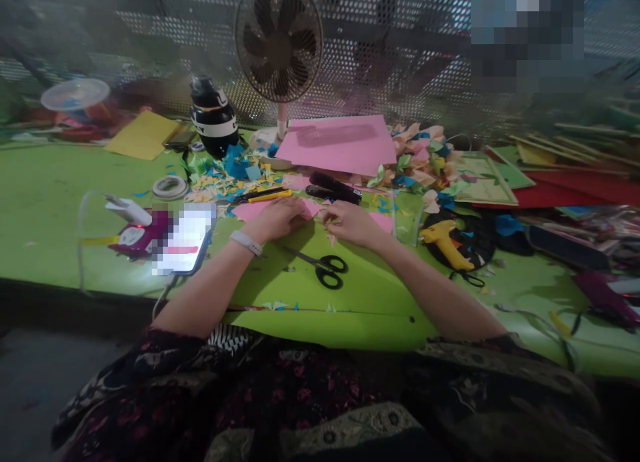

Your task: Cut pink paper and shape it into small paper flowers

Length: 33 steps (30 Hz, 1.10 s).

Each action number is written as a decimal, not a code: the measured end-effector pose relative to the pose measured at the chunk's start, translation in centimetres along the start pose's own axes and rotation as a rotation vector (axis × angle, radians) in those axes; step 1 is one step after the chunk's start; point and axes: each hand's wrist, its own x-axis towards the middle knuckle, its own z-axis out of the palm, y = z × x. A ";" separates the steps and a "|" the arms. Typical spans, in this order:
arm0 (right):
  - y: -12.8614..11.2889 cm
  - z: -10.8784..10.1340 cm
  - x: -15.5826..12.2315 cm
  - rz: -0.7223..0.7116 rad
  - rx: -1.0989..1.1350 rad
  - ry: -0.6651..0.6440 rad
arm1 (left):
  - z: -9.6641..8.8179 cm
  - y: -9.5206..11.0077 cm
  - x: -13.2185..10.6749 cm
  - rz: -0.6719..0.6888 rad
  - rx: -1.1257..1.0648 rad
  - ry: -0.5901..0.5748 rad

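Observation:
Pink paper (245,212) lies on the green table under and beside my left hand (284,217). The fingers of that hand are bent over the paper's edge and press together on it. My right hand (353,222) is curled just across from it, its thumb and fingertips pinched at the paper between the hands; the exact grip is partly hidden. Below my hands lie scissors (324,265) with black handles. A yellow cutter knife (270,195) and a black stapler (334,187) rest just beyond my fingers.
Behind are paper scraps (215,185), a pink sheet (340,142), a fan (279,45), a black bottle (215,122) and folded paper pieces (420,152). A phone (187,242) and tape roll (170,187) stand left; a yellow glue gun (447,242) lies right.

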 end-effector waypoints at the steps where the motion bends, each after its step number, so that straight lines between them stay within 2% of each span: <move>1: 0.1 -0.1 -0.1 0.037 0.059 0.043 | -0.2 0.2 0.0 -0.007 -0.035 0.043; 4: 0.2 -0.5 -0.3 0.164 0.280 0.147 | -0.8 1.2 0.2 -0.088 -0.202 0.184; 7: -0.1 -0.2 -0.3 0.250 0.471 0.203 | -1.1 2.8 0.4 -0.148 -0.524 0.217; 9: -0.4 0.2 -0.3 0.270 0.504 0.223 | -0.9 3.6 0.5 -0.186 -0.699 0.214; 11: -0.7 0.6 -0.2 0.270 0.464 0.238 | -0.5 3.9 0.7 -0.222 -0.783 0.241; 16: -1.5 1.0 -0.2 0.270 0.371 0.307 | 0.4 3.5 1.0 -0.286 -0.858 0.278; 21: -1.8 1.1 -0.3 0.283 0.504 0.305 | 0.4 3.5 0.9 -0.328 -1.047 0.273; 27: -2.1 1.3 -0.2 0.274 0.483 0.333 | 0.9 3.3 1.1 -0.307 -0.994 0.319; 31: -2.1 1.2 -0.2 0.305 0.594 0.315 | 1.2 2.9 1.3 -0.333 -0.970 0.405; 33: -2.0 1.2 -0.2 0.315 0.660 0.308 | 1.1 2.9 1.3 -0.335 -1.027 0.403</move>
